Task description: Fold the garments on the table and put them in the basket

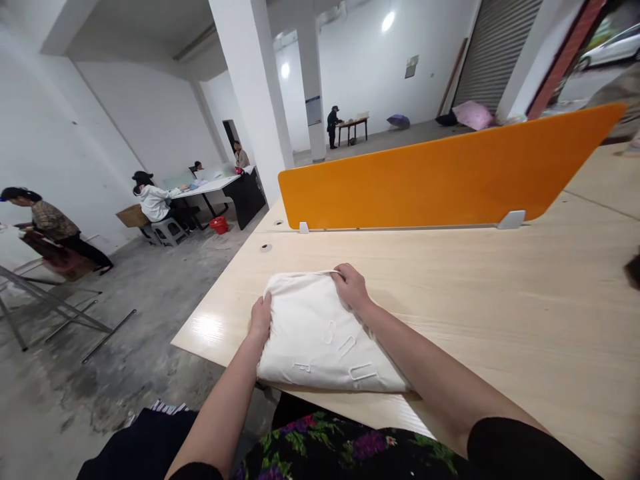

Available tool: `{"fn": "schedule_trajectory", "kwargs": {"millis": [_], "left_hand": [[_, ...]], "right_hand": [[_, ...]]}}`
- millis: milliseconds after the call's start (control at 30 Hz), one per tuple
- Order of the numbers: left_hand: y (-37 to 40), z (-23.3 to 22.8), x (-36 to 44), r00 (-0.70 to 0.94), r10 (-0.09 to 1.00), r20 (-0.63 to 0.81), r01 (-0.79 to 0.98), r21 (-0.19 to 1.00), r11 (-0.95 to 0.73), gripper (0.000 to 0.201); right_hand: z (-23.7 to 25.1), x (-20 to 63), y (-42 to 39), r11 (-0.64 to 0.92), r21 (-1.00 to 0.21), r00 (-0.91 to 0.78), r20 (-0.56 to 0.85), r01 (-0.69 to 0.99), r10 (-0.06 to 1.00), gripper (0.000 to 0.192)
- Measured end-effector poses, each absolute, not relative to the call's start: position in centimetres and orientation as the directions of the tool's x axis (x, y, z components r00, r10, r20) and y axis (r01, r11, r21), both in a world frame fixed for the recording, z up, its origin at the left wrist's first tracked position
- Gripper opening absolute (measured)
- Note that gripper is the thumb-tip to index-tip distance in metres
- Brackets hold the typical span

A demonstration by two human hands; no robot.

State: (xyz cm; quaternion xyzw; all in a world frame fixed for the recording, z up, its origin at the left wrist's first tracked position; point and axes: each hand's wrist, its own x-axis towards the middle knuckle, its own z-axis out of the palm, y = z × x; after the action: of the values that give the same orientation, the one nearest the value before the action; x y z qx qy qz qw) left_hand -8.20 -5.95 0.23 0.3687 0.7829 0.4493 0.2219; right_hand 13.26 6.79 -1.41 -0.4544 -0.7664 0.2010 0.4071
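A folded white cloth bag (320,337) lies flat on the pale wooden worktop (500,293), near its front edge. What is inside the bag cannot be told. Raised white letters run across its face; an "O" and a "U" can be made out, the rest is unclear. The left hand (261,319) rests palm down on the bag's left edge, fingers curled over the side. The right hand (351,287) presses on the far upper corner, fingers pinching the fold. An orange divider panel (440,177) stands upright behind.
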Motion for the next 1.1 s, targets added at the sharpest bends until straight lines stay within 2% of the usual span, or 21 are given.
{"fn": "schedule_trajectory", "kwargs": {"millis": [67,133,200,267,300,367,433,500,567,767,867,933,1000,1033,1100], "left_hand": [[-5.7,0.2,-8.6,-0.634,0.772,-0.039,0.386,0.849,0.360,0.042],[-5.4,0.8,-8.8,-0.650,0.759,-0.037,0.422,0.813,0.401,0.038],[-5.5,1.8,-8.5,-0.665,0.747,0.004,0.472,0.778,0.415,0.037],[-5.9,3.1,-7.7,-0.607,0.786,0.118,0.597,0.720,0.354,0.043],[-6.2,3.6,-7.1,-0.532,0.824,0.197,0.700,0.649,0.297,0.047],[-6.7,4.1,-5.7,-0.324,0.900,0.292,0.892,0.411,0.188,0.050],[-7.0,3.5,-4.7,-0.198,0.952,0.235,0.971,0.181,0.157,0.051],[-7.2,2.1,-4.3,-0.212,0.970,0.120,0.973,0.115,0.198,0.053],[-7.4,0.3,-4.6,-0.224,0.973,0.058,0.966,0.144,0.214,0.054],[-7.6,-1.7,-5.6,-0.232,0.967,0.104,0.942,0.272,0.197,0.050],[-8.3,-1.0,-5.7,-0.270,0.951,0.147,0.908,0.368,0.201,0.058],[-9.3,-0.4,-5.9,-0.409,0.890,0.200,0.842,0.459,0.284,0.068],[-10.4,0.4,-6.1,-0.585,0.799,0.139,0.716,0.550,0.429,0.074],[-11.0,0.7,-6.3,-0.637,0.769,0.061,0.649,0.582,0.491,0.074],[-11.9,1.4,-6.3,-0.642,0.761,-0.094,0.560,0.620,0.550,0.072]], "right_hand": [[-1.4,13.7,6.8,0.453,-0.717,-0.213,0.405,0.530,0.889,0.027],[-0.9,14.1,6.3,0.452,-0.693,-0.179,0.431,0.562,0.884,0.034],[-0.2,14.3,5.4,0.522,-0.592,-0.206,0.517,0.614,0.830,0.041],[0.3,14.2,4.2,0.611,-0.441,-0.346,0.543,0.657,0.765,0.044],[0.3,14.0,3.7,0.642,-0.384,-0.432,0.503,0.664,0.749,0.046],[-0.1,13.6,3.2,0.662,-0.346,-0.566,0.344,0.665,0.749,0.052],[-0.8,13.2,3.2,0.641,-0.369,-0.618,0.194,0.673,0.762,0.058],[-1.5,13.0,3.4,0.621,-0.394,-0.631,0.122,0.678,0.766,0.059],[-2.0,13.0,3.7,0.622,-0.397,-0.636,0.113,0.675,0.763,0.059],[-2.3,12.8,3.6,0.633,-0.373,-0.650,0.095,0.679,0.754,0.057],[-2.4,13.1,4.0,0.632,-0.431,-0.644,0.140,0.644,0.752,0.054],[-2.2,14.2,4.7,0.607,-0.508,-0.583,0.230,0.611,0.779,0.053],[-1.8,16.3,5.3,0.536,-0.602,-0.454,0.300,0.592,0.839,0.053],[-1.6,17.8,5.5,0.473,-0.652,-0.389,0.284,0.592,0.877,0.055],[-1.4,21.0,5.2,0.265,-0.719,-0.278,0.104,0.642,0.955,0.053]]}}
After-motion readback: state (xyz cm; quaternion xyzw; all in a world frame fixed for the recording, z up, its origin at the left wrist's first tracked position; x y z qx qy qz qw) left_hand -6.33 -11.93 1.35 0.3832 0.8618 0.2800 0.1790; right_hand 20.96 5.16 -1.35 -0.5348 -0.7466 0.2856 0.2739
